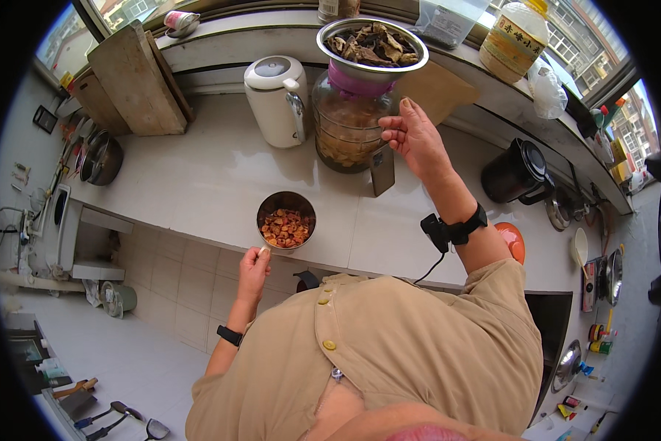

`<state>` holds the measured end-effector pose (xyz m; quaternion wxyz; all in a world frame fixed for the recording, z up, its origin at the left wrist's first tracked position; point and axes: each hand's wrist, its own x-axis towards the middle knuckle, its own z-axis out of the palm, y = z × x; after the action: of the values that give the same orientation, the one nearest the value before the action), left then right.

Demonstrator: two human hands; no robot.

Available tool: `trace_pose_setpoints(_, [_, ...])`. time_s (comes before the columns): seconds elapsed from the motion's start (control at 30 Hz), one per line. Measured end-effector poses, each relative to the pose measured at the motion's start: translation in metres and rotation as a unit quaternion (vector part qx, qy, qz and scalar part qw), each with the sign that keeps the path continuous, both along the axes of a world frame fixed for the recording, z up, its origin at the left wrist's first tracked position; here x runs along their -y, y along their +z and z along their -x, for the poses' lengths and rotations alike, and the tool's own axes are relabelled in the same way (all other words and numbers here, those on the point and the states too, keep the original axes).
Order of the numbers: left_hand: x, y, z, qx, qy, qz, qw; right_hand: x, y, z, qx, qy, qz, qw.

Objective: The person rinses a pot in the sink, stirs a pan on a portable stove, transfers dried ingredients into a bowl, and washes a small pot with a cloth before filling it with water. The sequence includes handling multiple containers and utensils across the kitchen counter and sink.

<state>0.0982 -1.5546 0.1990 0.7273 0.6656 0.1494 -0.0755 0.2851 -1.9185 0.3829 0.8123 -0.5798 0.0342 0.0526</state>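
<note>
My left hand [255, 270] pinches the near rim of a round metal pot [260, 207] at the counter's front edge. Reddish-orange dried pieces [287, 227] lie inside the pot. My right hand [414, 131] is raised beside a large glass jar [346, 125], fingers apart and loosely curled, with nothing seen in it. Light pieces in brownish liquid show through the jar's glass. On the jar's purple top [358, 82] stands a steel bowl [372, 67] of dark, curled dried pieces [371, 44]. A phone [382, 171] leans upright against the jar's base.
A white electric kettle [275, 105] stands left of the jar, a black pitcher [512, 173] to the right. Wooden cutting boards [137, 80] lean at the back left. An orange-red lid [510, 242] lies by my right elbow. A plastic jug [513, 41] stands on the sill.
</note>
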Motion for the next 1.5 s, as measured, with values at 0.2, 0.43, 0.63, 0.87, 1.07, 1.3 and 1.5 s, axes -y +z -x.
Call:
trace_pose_setpoints(0.2, [-0.038,-0.014,-0.045,-0.018,-0.034,-0.009,0.999,-0.015,0.036,-0.065,-0.049,-0.098,0.000,0.994])
trace_pose_setpoints(0.43, [-0.060,-0.036,-0.068,-0.045,-0.027,0.011,0.999,-0.002,0.028,-0.091,-0.049,-0.088,0.022,0.995])
trace_pose_setpoints(0.63, [-0.075,-0.055,-0.072,-0.058,-0.018,0.023,0.998,0.012,0.020,-0.095,-0.045,-0.025,-0.043,0.998])
trace_pose_setpoints(0.87, [-0.072,-0.071,-0.076,-0.068,0.007,0.059,0.996,0.009,0.035,-0.026,-0.031,-0.018,-0.079,0.996])
trace_pose_setpoints(1.07, [-0.066,-0.079,-0.075,-0.079,0.006,0.029,0.996,-0.021,-0.014,0.083,-0.134,0.097,-0.103,0.981])
trace_pose_setpoints(1.3, [-0.053,-0.070,-0.067,-0.101,0.027,-0.028,0.994,-0.047,-0.130,0.151,-0.329,0.117,0.054,0.936])
trace_pose_setpoints(1.5, [-0.036,-0.057,-0.044,-0.035,0.072,-0.181,0.980,-0.038,-0.206,0.159,-0.332,0.115,0.112,0.930])
